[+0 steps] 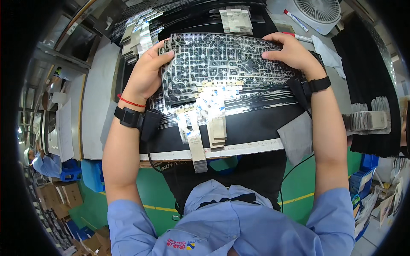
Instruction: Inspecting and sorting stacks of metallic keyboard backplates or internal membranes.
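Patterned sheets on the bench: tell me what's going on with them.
A person grips a stack of patterned sheets at its two ends, the left hand and the right hand each with the thumb on top. More sheets lie beneath, over a black surface. Pale flat strips extend toward the person, some past the bench's white front edge. A white fan stands at the far right.
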Action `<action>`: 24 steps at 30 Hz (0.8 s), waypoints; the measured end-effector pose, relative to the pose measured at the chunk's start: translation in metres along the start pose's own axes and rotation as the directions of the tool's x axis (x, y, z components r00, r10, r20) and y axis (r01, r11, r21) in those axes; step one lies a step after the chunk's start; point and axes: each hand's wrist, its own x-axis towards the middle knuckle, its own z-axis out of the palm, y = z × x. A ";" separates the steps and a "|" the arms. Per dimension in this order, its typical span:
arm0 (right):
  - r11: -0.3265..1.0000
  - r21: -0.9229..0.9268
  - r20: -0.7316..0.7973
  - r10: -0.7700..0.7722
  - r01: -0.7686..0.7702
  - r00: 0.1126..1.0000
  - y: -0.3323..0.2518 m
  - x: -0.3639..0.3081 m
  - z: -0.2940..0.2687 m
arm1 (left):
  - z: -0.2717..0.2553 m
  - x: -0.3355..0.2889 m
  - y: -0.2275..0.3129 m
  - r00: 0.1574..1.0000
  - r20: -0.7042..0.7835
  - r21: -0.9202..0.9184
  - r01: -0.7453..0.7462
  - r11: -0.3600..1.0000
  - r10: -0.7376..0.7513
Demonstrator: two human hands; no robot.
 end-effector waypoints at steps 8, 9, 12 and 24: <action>0.999 -0.034 0.021 -0.006 0.007 1.000 0.004 0.002 -0.003 | 0.004 0.001 -0.005 0.996 -0.086 0.011 0.013 1.000 -0.012; 0.999 -0.043 0.021 -0.017 0.018 1.000 0.006 0.003 -0.003 | 0.004 0.001 -0.005 0.995 -0.096 0.009 0.007 1.000 -0.006; 0.999 -0.035 0.025 -0.020 0.021 0.999 0.008 0.005 -0.004 | 0.004 0.002 -0.006 0.993 -0.118 0.037 -0.001 0.999 0.006; 0.999 -0.042 -0.016 0.004 -0.005 1.000 0.017 0.005 -0.007 | 0.002 0.000 -0.005 0.999 -0.047 -0.003 0.013 1.000 -0.013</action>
